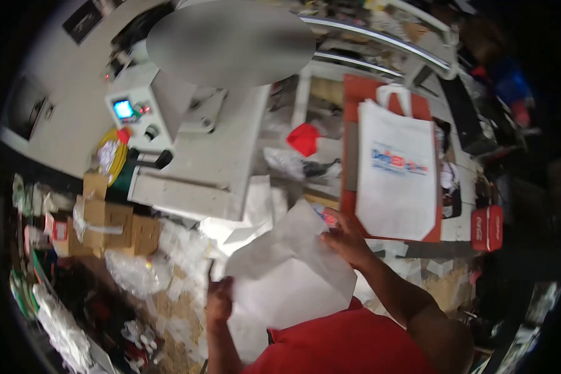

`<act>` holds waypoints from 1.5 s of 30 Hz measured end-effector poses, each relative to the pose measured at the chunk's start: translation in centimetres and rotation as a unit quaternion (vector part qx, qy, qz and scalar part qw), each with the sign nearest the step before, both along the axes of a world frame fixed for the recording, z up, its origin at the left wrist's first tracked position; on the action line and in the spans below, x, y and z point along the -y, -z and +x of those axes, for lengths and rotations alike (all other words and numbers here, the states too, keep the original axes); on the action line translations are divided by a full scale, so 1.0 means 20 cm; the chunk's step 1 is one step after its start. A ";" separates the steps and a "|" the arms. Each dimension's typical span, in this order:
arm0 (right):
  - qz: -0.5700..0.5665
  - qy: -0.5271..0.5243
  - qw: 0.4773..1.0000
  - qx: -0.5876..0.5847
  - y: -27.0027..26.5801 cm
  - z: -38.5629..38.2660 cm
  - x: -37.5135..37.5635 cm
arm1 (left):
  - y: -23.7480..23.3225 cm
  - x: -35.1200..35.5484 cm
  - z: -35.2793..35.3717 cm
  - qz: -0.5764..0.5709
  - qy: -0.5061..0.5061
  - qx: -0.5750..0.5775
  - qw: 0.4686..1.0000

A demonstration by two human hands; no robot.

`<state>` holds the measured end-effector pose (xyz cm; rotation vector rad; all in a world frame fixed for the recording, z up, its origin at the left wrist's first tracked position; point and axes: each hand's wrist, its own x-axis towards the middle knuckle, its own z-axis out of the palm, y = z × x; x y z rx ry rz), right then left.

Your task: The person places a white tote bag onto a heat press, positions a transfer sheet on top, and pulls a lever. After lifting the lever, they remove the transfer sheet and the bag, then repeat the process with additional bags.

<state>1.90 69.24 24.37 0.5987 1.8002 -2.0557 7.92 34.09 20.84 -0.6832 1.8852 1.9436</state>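
A large white sheet-like bag (293, 274), a bit of coloured print showing at its upper right corner, is spread and creased in front of my red shirt. My right hand (344, 240) pinches its upper right edge between thumb and fingers. At the bag's left edge is my left hand (219, 299), slightly blurred, with a finger stretched upward and the thumb apart, close to or touching the bag. To the right, a stack of white printed bags (396, 174) with a looped handle lies on a red-brown board (352, 93).
A machine with a lit screen (123, 110) stands beside a grey worktable (212, 153) at the upper left. Cardboard boxes (109, 221) are on the left. More white material (255, 209) hangs by the table. A red box (486, 227) sits at the right.
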 end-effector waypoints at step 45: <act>0.639 0.185 0.702 -0.252 0.36 0.19 -1.62 | 0.20 -2.04 -0.70 -0.426 0.209 -0.434 0.766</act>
